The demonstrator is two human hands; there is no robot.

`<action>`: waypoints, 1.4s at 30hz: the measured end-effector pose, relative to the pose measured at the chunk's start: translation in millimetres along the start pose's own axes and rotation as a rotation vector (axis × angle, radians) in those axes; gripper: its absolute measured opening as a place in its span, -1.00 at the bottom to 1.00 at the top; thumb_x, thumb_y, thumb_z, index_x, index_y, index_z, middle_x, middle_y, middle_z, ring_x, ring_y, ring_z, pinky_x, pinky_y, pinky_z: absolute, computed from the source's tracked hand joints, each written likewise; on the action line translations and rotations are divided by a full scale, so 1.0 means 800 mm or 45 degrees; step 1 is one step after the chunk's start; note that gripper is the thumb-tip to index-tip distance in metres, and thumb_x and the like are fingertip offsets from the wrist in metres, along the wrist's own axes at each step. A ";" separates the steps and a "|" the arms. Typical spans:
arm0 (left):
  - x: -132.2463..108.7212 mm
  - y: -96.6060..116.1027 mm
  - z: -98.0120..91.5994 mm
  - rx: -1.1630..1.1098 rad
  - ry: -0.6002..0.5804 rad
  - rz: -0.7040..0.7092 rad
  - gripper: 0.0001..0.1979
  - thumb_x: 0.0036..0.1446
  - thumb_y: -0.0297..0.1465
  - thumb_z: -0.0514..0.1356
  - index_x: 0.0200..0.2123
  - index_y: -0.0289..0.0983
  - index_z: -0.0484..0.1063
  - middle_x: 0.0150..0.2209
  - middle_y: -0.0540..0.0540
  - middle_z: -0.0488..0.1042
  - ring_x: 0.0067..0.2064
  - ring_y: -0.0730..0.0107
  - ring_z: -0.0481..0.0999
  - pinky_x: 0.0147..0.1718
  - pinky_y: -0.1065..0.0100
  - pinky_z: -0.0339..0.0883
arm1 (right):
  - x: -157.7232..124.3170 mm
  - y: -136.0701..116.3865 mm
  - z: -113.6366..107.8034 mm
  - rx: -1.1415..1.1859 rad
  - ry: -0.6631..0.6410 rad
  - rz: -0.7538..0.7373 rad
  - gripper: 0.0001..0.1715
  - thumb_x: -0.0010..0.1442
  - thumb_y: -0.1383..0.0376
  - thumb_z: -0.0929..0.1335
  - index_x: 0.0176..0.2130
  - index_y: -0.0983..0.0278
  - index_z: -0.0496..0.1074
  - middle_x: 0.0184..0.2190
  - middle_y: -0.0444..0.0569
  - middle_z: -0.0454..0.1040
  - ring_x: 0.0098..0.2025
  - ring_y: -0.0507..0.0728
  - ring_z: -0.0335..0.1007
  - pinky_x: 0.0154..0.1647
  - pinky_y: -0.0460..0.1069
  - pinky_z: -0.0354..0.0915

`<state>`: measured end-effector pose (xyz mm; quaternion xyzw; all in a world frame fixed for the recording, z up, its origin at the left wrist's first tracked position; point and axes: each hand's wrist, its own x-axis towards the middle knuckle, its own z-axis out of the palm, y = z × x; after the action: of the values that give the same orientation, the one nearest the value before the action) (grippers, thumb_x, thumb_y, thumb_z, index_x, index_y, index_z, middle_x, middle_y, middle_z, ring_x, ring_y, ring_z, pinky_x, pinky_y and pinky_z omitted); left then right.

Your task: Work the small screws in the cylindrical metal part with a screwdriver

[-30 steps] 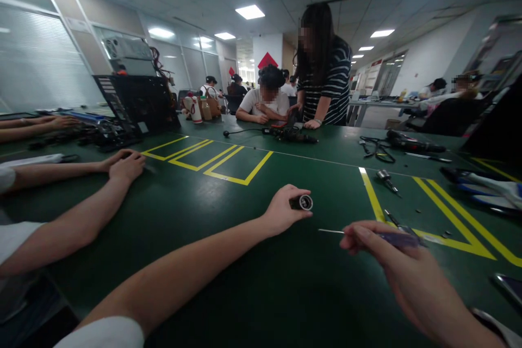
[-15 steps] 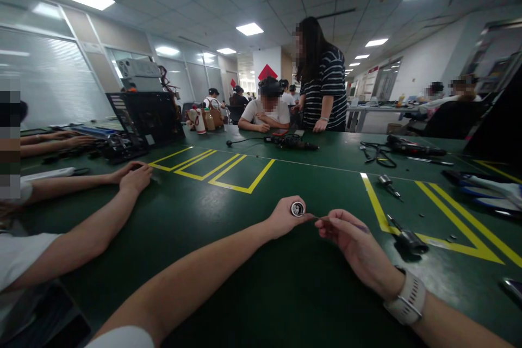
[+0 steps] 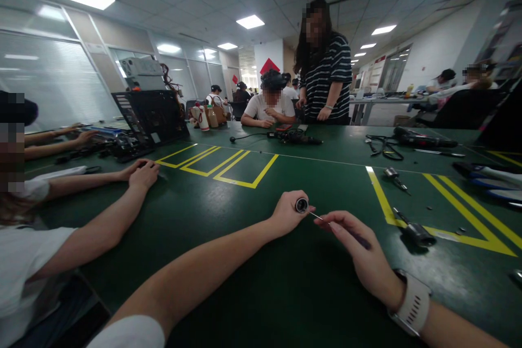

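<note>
My left hand (image 3: 287,215) is closed around a short metal cylinder (image 3: 302,205), its round open end facing me and dark inside. The rest of the cylinder is hidden by the fingers. My right hand (image 3: 359,247) pinches a slim screwdriver (image 3: 322,219), whose thin shaft points left at the cylinder's rim; a dark handle partly shows along the palm. Whether the tip touches the rim, I cannot tell. To the right of my hands lies a metal cup-shaped part with a shaft (image 3: 420,235), and behind it a smaller metal part with a thin shaft (image 3: 393,175).
Yellow tape (image 3: 468,240) marks areas on the green table (image 3: 228,261). A corded power tool (image 3: 299,137), another power tool (image 3: 424,137) and blue-handled tools (image 3: 495,180) lie farther off. A co-worker's hands (image 3: 142,171) rest at left. Other people are across the table.
My right hand has moved slightly right and down from the left hand, so more of the thin shaft shows. The cylinder has turned slightly. The view has shifted a little.
</note>
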<state>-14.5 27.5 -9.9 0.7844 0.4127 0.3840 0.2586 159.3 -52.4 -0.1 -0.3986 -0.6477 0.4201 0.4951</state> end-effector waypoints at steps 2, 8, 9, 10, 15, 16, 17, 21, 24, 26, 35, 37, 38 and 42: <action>0.000 0.001 0.000 0.029 0.003 0.036 -0.75 0.00 -0.29 0.22 -0.56 -0.30 0.24 -0.54 0.07 0.26 -0.50 0.53 0.24 -0.47 0.45 0.14 | 0.000 -0.003 0.002 -0.107 -0.004 -0.011 -0.72 0.19 0.14 0.27 -0.21 0.24 0.45 -0.29 -0.02 0.50 -0.16 0.18 0.41 -0.15 0.11 0.32; -0.001 0.005 0.000 0.303 -0.002 0.170 -0.76 0.04 -0.28 0.18 -0.56 -0.28 0.27 -0.53 0.03 0.32 -0.45 0.47 0.30 -0.35 0.38 0.15 | 0.000 -0.001 0.003 -0.176 -0.018 0.014 -0.72 0.19 0.16 0.26 -0.19 0.23 0.45 -0.28 -0.03 0.48 -0.14 0.18 0.38 -0.10 0.14 0.27; -0.002 0.006 0.000 0.345 -0.005 0.175 -0.76 0.05 -0.28 0.18 -0.55 -0.28 0.28 -0.52 0.02 0.34 -0.44 0.45 0.32 -0.32 0.36 0.15 | 0.001 0.000 0.003 -0.137 -0.025 0.022 -0.72 0.19 0.16 0.27 -0.20 0.24 0.46 -0.26 -0.03 0.49 -0.14 0.17 0.39 -0.09 0.14 0.26; -0.002 0.006 0.000 0.364 -0.010 0.179 -0.76 0.05 -0.28 0.18 -0.55 -0.28 0.29 -0.52 0.02 0.35 -0.43 0.45 0.32 -0.30 0.35 0.15 | 0.002 0.001 0.002 -0.077 -0.031 0.039 -0.73 0.19 0.16 0.28 -0.22 0.24 0.47 -0.26 -0.02 0.49 -0.15 0.17 0.39 -0.09 0.14 0.26; -0.003 0.004 0.000 0.234 -0.024 0.191 -0.75 0.06 -0.27 0.17 -0.55 -0.29 0.27 -0.53 0.04 0.31 -0.46 0.49 0.29 -0.36 0.40 0.16 | 0.009 0.002 -0.002 0.395 -0.029 0.230 -0.73 0.16 0.16 0.30 -0.29 0.30 0.48 -0.24 0.04 0.52 -0.19 0.16 0.41 -0.16 0.10 0.29; -0.002 0.003 0.000 0.204 -0.022 0.188 -0.75 0.05 -0.28 0.17 -0.55 -0.29 0.27 -0.53 0.04 0.31 -0.46 0.50 0.28 -0.37 0.41 0.16 | 0.010 0.002 -0.002 0.462 -0.032 0.263 -0.73 0.16 0.16 0.30 -0.28 0.29 0.48 -0.24 0.04 0.52 -0.19 0.16 0.41 -0.18 0.09 0.29; -0.002 0.002 0.001 0.174 -0.021 0.180 -0.76 0.04 -0.28 0.18 -0.55 -0.30 0.26 -0.53 0.05 0.30 -0.47 0.51 0.28 -0.39 0.42 0.16 | 0.010 0.003 -0.002 0.501 -0.034 0.281 -0.74 0.16 0.16 0.30 -0.28 0.28 0.47 -0.23 0.03 0.52 -0.20 0.16 0.41 -0.19 0.08 0.29; 0.000 -0.003 0.003 0.111 -0.003 0.141 -0.76 0.02 -0.29 0.20 -0.55 -0.30 0.26 -0.56 0.07 0.27 -0.51 0.54 0.25 -0.48 0.47 0.14 | 0.007 0.009 0.000 0.360 0.015 0.203 -0.74 0.16 0.14 0.29 -0.29 0.24 0.47 -0.24 0.00 0.50 -0.21 0.15 0.38 -0.20 0.07 0.26; 0.001 -0.005 0.005 0.199 0.020 0.172 -0.76 0.03 -0.31 0.18 -0.57 -0.30 0.26 -0.57 0.08 0.26 -0.52 0.55 0.24 -0.49 0.47 0.12 | 0.003 0.011 0.001 0.115 0.009 0.147 -0.73 0.15 0.12 0.30 -0.27 0.22 0.48 -0.27 -0.01 0.49 -0.21 0.17 0.37 -0.18 0.09 0.24; 0.000 -0.004 0.005 0.296 0.024 0.216 -0.76 0.04 -0.34 0.18 -0.58 -0.30 0.26 -0.58 0.08 0.26 -0.51 0.55 0.24 -0.48 0.46 0.11 | 0.003 0.010 0.002 0.055 -0.011 0.154 -0.73 0.15 0.12 0.30 -0.26 0.22 0.48 -0.29 -0.02 0.49 -0.22 0.18 0.36 -0.18 0.10 0.23; 0.000 -0.003 0.004 0.302 0.008 0.187 -0.77 0.05 -0.31 0.17 -0.55 -0.30 0.27 -0.55 0.08 0.29 -0.49 0.54 0.28 -0.40 0.44 0.17 | 0.011 0.001 -0.001 0.583 0.000 0.392 -0.77 0.07 0.15 0.36 -0.35 0.26 0.49 -0.27 0.02 0.52 -0.28 0.14 0.37 -0.28 0.04 0.25; 0.000 -0.005 0.004 0.274 -0.001 0.174 -0.78 0.04 -0.32 0.18 -0.55 -0.30 0.28 -0.54 0.08 0.30 -0.48 0.53 0.29 -0.40 0.44 0.17 | 0.012 0.001 -0.001 0.621 -0.005 0.403 -0.78 0.07 0.16 0.36 -0.34 0.26 0.49 -0.27 0.01 0.52 -0.29 0.13 0.37 -0.30 0.03 0.25; 0.000 -0.006 0.004 0.258 -0.007 0.170 -0.79 0.04 -0.32 0.18 -0.55 -0.30 0.27 -0.54 0.08 0.30 -0.47 0.53 0.30 -0.41 0.45 0.18 | 0.012 0.002 -0.001 0.622 -0.006 0.396 -0.78 0.07 0.15 0.36 -0.34 0.25 0.49 -0.28 0.01 0.52 -0.30 0.13 0.37 -0.30 0.03 0.25; 0.001 -0.005 0.004 0.212 -0.006 0.176 -0.78 0.02 -0.32 0.19 -0.55 -0.30 0.27 -0.54 0.09 0.29 -0.48 0.54 0.30 -0.45 0.46 0.17 | 0.009 0.003 0.002 0.472 0.021 0.306 -0.76 0.09 0.13 0.34 -0.34 0.25 0.48 -0.27 0.01 0.51 -0.28 0.14 0.37 -0.27 0.05 0.25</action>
<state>-13.4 30.0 -14.5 0.8306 0.3877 0.3635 0.1663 156.6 -45.2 -0.4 -0.3785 -0.5031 0.5847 0.5116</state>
